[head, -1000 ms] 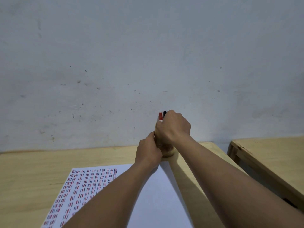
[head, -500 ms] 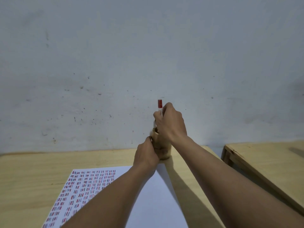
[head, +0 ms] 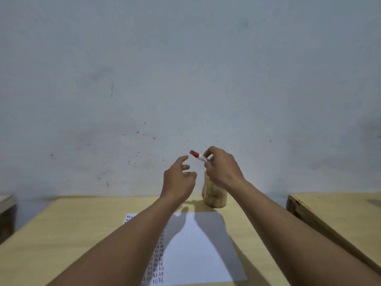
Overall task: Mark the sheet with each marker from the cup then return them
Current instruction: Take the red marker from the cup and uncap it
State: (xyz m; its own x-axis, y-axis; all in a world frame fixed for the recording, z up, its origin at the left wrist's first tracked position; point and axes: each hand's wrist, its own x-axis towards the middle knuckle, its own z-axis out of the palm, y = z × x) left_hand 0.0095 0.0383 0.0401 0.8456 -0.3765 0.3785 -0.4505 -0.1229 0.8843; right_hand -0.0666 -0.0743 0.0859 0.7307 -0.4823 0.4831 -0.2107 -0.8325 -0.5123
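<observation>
My right hand [head: 223, 169] grips a white marker with a red cap [head: 197, 156], held in the air above the wooden cup [head: 214, 196], its red end tilted up and to the left. The cup stands on the table near the wall, partly hidden behind my right wrist; its contents are hidden. My left hand [head: 179, 178] hovers just left of the cup with fingers spread, holding nothing, close below the marker's cap. The white sheet [head: 198, 250] lies on the table in front of the cup, its left part filled with rows of small red and black marks, mostly covered by my left forearm.
The light wooden table [head: 68, 234] runs up to a grey wall [head: 185, 79]. A second wooden table [head: 338, 211] stands to the right across a narrow gap. A dark edge of other furniture [head: 6, 205] shows at far left.
My right hand has lifted the red-capped marker out of the cup and tilted it leftward. My left hand has let go of the cup and opened beside it.
</observation>
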